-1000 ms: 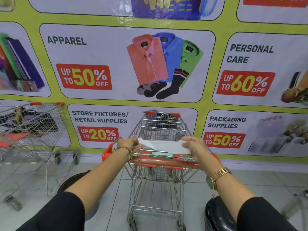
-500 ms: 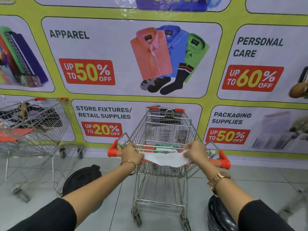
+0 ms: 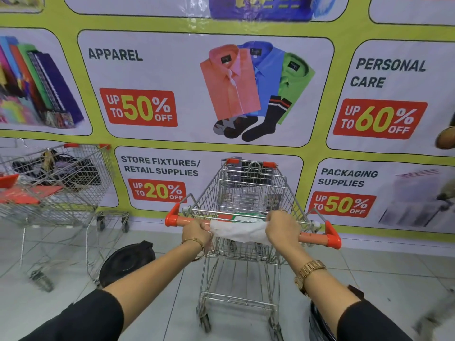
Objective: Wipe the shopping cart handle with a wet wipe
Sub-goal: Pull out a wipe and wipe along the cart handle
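Observation:
A wire shopping cart stands straight ahead, its orange handle running left to right with red end caps. A white wet wipe is wrapped over the middle of the handle. My left hand grips the wipe's left end against the bar. My right hand is closed over the wipe's right end and the bar. The stretch of handle under the wipe and hands is hidden.
A second cart with dark items inside stands to the left. A black round lid lies on the tiled floor by my left arm, a black bin sits lower right. A sale banner covers the wall just beyond the cart.
The wipe was held spread above the handle, then lowered onto it. Both hands have now closed around the bar with the wipe bunched and wrapped between them.

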The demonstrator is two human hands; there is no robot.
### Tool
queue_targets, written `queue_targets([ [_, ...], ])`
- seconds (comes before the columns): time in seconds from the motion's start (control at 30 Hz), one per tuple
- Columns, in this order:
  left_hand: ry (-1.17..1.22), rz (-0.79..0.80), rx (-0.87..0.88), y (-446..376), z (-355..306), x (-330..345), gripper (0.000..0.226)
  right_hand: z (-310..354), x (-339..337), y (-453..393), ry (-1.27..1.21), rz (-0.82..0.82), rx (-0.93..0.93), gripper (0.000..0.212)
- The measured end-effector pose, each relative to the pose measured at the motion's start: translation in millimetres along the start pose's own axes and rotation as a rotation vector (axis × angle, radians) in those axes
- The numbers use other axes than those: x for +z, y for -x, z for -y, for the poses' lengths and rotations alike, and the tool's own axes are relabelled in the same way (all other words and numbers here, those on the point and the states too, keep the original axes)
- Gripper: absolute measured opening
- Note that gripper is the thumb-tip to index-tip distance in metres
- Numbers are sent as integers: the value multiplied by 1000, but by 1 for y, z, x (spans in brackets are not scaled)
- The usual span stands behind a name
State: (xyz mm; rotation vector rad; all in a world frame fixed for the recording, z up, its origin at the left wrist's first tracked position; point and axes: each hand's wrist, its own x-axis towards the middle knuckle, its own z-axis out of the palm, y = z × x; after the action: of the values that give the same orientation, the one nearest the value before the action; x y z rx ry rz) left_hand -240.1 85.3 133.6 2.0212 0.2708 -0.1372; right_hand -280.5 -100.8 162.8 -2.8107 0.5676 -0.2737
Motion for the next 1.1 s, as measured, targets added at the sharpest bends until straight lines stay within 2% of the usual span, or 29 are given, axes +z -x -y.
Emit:
queue_targets([
  [0.1,48,-16,13,-1,0,-3,32,-4,3,-1,27,34,-41,26],
  [0.2,-20,-45,108,-3,3,-10,34,-9,0,-6,30,-47,-19,26],
  [0.27,-113,-66,199,-4,6,-17,27,-13,-2,-9,-15,-81,-4,26],
  [0.33,-199,-84,260,-7,5,-24,19,-15,-2,-10,-92,-37,-9,25],
  [0.47,-220,-134,306,-14,-6,-28,15,-18,1,-10,-181,11,-40,22],
  [0.57,-280,-152,358,-22,-15,-27,10,-14,2,-5,-82,-8,-71,20],
  [0.67,-360,-136,422,-29,-18,-27,11,-8,8,-2,11,-94,-158,26],
  [0.8,-503,-122,518,-45,-16,-30,19,18,25,-3,-122,-29,-264,31],
  [0.97,-766,-44,628,-84,-7,-43,31,54,55,-7,-87,130,-218,50],
  [1.03,-956,-28,644,-100,-2,-48,38,64,66,-6,23,121,-197,57],
  [1.1,-1039,33,593,-111,3,-52,49,73,74,-4,61,37,-182,62],
])
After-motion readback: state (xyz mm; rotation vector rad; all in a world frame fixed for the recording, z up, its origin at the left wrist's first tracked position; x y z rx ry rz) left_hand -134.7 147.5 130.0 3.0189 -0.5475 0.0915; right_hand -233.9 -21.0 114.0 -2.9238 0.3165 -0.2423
